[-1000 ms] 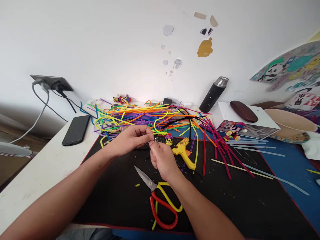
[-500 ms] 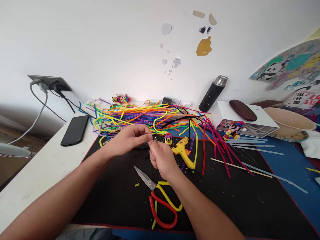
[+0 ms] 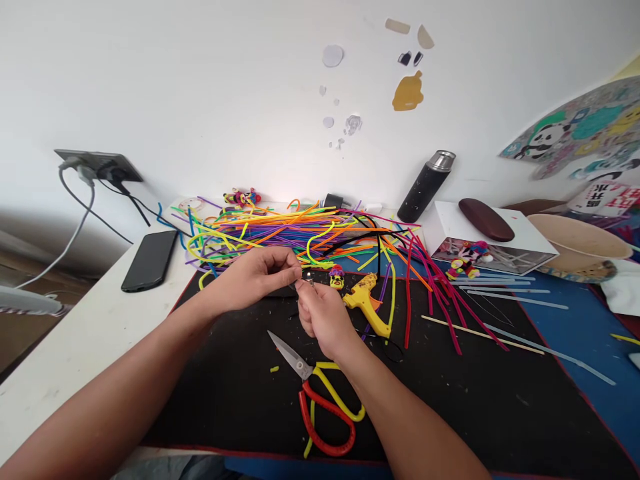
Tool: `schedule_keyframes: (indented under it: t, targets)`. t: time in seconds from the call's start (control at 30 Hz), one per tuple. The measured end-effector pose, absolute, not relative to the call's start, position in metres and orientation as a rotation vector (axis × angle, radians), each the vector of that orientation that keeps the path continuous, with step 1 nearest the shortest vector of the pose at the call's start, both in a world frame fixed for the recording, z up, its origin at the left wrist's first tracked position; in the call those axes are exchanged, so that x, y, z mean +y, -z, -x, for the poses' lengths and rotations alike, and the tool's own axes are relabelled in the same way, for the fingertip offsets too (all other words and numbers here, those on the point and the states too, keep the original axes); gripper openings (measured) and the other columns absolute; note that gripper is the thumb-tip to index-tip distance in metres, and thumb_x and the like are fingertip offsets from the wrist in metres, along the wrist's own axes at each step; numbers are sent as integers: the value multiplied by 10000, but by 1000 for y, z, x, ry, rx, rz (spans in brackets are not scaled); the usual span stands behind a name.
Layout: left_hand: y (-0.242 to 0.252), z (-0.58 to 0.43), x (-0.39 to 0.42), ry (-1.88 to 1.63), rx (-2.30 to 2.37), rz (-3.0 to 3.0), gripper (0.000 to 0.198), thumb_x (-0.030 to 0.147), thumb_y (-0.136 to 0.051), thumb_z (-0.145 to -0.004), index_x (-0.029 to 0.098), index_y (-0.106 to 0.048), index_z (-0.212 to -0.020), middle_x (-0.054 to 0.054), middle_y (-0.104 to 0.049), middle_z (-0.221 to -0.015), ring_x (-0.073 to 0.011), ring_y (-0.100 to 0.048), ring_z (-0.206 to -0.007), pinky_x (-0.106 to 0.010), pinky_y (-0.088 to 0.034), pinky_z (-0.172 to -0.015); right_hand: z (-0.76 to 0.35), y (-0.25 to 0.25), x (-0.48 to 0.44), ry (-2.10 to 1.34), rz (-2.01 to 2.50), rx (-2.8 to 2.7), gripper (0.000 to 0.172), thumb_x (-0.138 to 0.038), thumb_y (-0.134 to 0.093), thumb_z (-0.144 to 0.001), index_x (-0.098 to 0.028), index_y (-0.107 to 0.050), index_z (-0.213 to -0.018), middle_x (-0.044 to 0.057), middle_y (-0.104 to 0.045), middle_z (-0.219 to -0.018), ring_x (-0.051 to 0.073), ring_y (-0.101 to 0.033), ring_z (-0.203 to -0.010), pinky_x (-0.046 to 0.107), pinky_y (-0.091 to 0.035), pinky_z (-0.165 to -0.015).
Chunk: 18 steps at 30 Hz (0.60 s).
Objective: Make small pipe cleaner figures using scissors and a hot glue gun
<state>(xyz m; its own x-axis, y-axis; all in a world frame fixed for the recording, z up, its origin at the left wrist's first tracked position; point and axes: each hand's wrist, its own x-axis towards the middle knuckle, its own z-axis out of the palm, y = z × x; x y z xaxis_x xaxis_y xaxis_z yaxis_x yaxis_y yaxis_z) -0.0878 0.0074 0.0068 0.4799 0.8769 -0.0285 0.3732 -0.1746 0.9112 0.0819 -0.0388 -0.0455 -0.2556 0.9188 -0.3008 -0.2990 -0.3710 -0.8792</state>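
Observation:
My left hand (image 3: pixel 265 275) and my right hand (image 3: pixel 324 319) meet above the black mat, fingertips almost touching. Both are closed in a pinch. A small shiny metal piece (image 3: pixel 310 276) shows at my right thumb; the rest of what the fingers hold is hidden. Just beyond my right hand is a small yellow figure head (image 3: pixel 337 277) with purple and red on top. To its right lies a yellow glue gun (image 3: pixel 369 305). Nearer to me, scissors (image 3: pixel 300 368) with red and yellow handles lie partly open, across a yellow-green pipe cleaner (image 3: pixel 311 427).
Behind my hands spreads a heap of coloured pipe cleaners (image 3: pixel 280 233). A black flask (image 3: pixel 427 187), a white box (image 3: pixel 520 250) and a bowl (image 3: pixel 580 233) stand at the back right. Glue sticks (image 3: pixel 520 298) and a wooden stick (image 3: pixel 483 335) lie right. A phone (image 3: pixel 150 261) lies left.
Both hands have shifted very slightly, staying pinched together in nearly the same place. Nothing on the table has visibly moved.

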Motion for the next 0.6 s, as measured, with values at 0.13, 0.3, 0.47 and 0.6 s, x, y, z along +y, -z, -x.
schedule_keyframes:
  t: [0.13,0.3,0.47,0.6]
  targets:
    - [-6,88,8,-630,1050,-1774,391,534,-646,-964,165,-639,-833,21,-523,-699,-127,-424,-636,-244,-356,-591,-81,46,-39,-1763,1075,-908,522,-528,-724,-847,-249,-365,-588,-115,-317,-453,39,-204,-359,215,-119,-360]
    - [-6,88,8,-615,1045,-1784,382,528,-644,-964,168,-639,-833,22,-521,-693,-132,-434,-636,-242,-347,-579,-81,48,-40,-1760,1069,-924,533,-556,-737,-837,-249,-376,-593,-115,-315,-455,42,-203,-365,218,-120,-363]
    - [-10,89,7,-613,1056,-1807,390,536,-649,-957,169,-631,-827,34,-490,-673,-122,-415,-621,-227,-332,-559,-82,48,-39,-1762,1074,-909,535,-548,-738,-835,-252,-364,-593,-117,-316,-450,40,-201,-361,215,-117,-361]
    - [-13,90,6,-618,1058,-1828,391,530,-658,-953,170,-625,-805,39,-477,-662,-113,-394,-611,-217,-316,-544,-83,45,-37,-1759,1083,-890,530,-546,-725,-848,-254,-360,-600,-119,-303,-448,41,-190,-365,215,-112,-364]
